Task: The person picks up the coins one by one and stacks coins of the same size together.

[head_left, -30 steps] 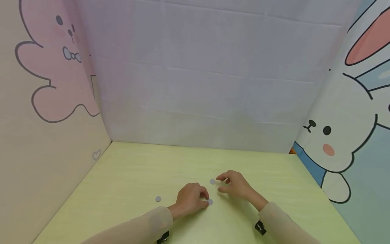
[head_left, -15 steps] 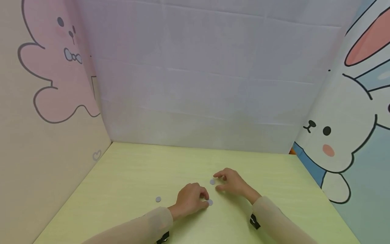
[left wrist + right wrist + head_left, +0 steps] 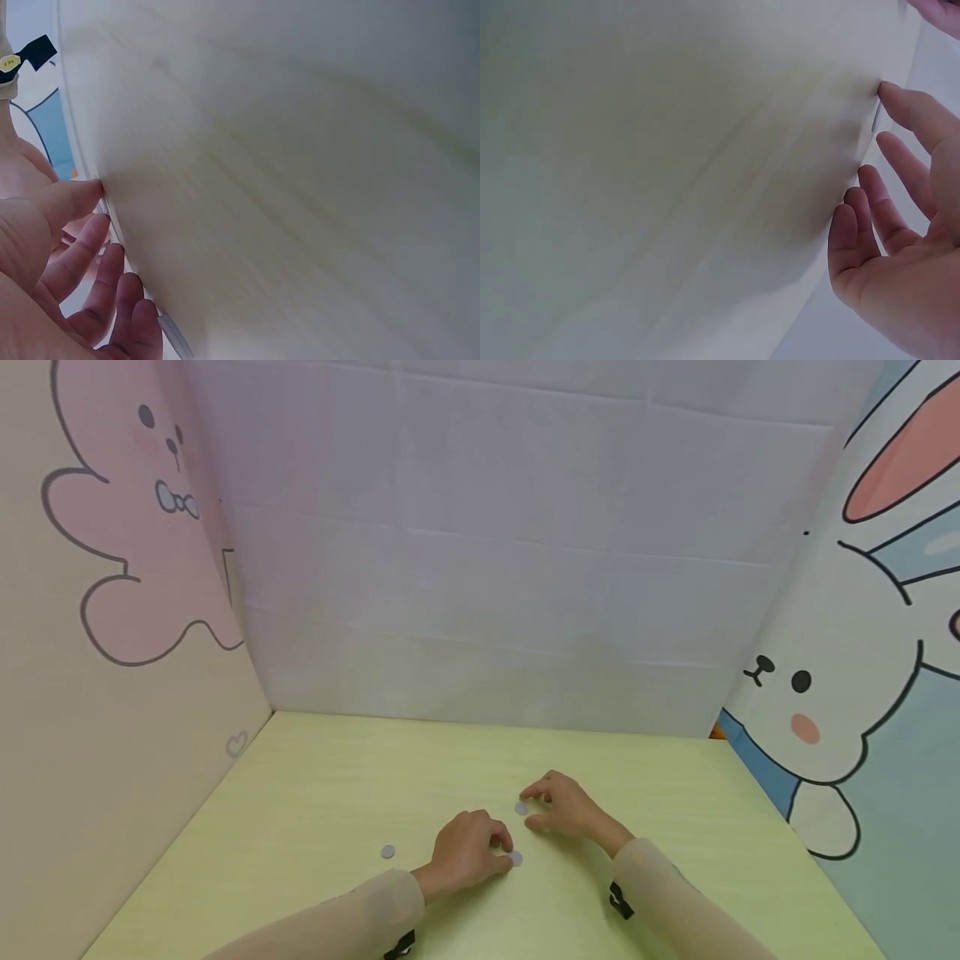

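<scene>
Three small round flat grey discs, coin-like, lie on the pale yellow table. My left hand (image 3: 468,847) has its thumb and index finger at the edges of the near disc (image 3: 516,858), pinching it at the tabletop. To the left of that hand lies another disc (image 3: 387,852), whose edge appears as a grey disc (image 3: 176,337) below the fingers in the left wrist view. My right hand (image 3: 564,806) reaches around the far disc (image 3: 521,808). Its thumb and index finger stand apart on either side of this disc, the other fingers loosely bent.
The yellow table (image 3: 322,777) is enclosed by a white back sheet (image 3: 480,568). A left panel (image 3: 150,710) carries a pink cartoon animal, and the right panel (image 3: 892,827) a white rabbit. Dark straps (image 3: 620,902) hang at the sleeves.
My right hand has moved left and slightly away from me, bringing its thumb and index finger around the far disc. The left hand and all discs have stayed put.
</scene>
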### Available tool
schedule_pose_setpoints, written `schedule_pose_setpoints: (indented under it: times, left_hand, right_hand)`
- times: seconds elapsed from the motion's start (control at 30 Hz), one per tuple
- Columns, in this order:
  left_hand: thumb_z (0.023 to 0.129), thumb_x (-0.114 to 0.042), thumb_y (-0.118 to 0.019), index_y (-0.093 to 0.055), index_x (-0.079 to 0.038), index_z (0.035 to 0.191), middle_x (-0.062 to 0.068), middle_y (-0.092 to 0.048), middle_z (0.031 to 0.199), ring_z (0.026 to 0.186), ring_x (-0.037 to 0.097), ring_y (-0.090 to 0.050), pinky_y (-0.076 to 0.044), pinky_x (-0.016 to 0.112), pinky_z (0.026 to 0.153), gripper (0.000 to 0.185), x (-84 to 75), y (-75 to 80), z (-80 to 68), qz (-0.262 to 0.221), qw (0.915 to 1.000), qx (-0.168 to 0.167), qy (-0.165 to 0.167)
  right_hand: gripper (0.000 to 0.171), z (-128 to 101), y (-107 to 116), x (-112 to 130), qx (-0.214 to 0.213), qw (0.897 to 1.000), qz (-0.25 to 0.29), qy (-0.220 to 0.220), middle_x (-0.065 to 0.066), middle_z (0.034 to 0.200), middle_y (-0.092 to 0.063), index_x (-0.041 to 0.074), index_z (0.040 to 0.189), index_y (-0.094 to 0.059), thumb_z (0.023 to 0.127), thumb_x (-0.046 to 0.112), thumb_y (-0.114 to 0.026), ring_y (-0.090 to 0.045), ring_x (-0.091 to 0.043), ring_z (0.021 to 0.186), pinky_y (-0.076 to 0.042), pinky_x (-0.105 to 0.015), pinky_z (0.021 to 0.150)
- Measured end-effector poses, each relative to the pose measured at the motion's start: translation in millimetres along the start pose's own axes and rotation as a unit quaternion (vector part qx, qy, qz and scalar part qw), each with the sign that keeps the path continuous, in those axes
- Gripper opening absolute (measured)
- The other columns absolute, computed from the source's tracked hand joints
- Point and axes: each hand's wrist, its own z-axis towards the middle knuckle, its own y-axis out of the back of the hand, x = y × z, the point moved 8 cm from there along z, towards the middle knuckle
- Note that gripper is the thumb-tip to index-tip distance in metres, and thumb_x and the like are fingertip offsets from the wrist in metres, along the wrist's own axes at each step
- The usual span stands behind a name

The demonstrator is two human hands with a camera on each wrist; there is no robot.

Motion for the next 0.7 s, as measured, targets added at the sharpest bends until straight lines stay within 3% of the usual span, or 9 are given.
schedule_pose_setpoints:
  times: [0.47, 0.7]
  left_hand:
    - [0.082, -0.034, -0.091, -0.079, -0.027, 0.081, -0.012, -0.055, 0.078, 0.073, 0.006, -0.046, -0.039, 0.024, 0.064, 0.014, -2.0, 0.4, -0.5, 0.003, 1.0000, 0.005, 0.005]
    - [0.083, -0.033, -0.091, -0.079, -0.026, 0.082, -0.012, -0.056, 0.079, 0.073, 0.005, -0.046, -0.040, 0.024, 0.064, 0.013, -2.2, 0.7, 0.4, 0.000, 0.9999, 0.012, 0.010]
  right_hand:
    - [0.028, 2.1, 0.3, -2.3, -0.006, 1.000, 0.015, -0.008, -0.003, 0.106, -0.061, 0.014, 0.115, -0.081, 0.088, 0.019, -0.088, -0.053, -0.020, 0.094, -0.046, -0.035, 0.080]
    - [0.022, 5.2, 0.0, -5.0, -0.020, 0.999, 0.019, -0.016, -0.001, 0.102, -0.062, 0.013, 0.110, -0.083, 0.090, 0.019, -0.088, -0.051, -0.017, 0.088, -0.043, -0.031, 0.075]
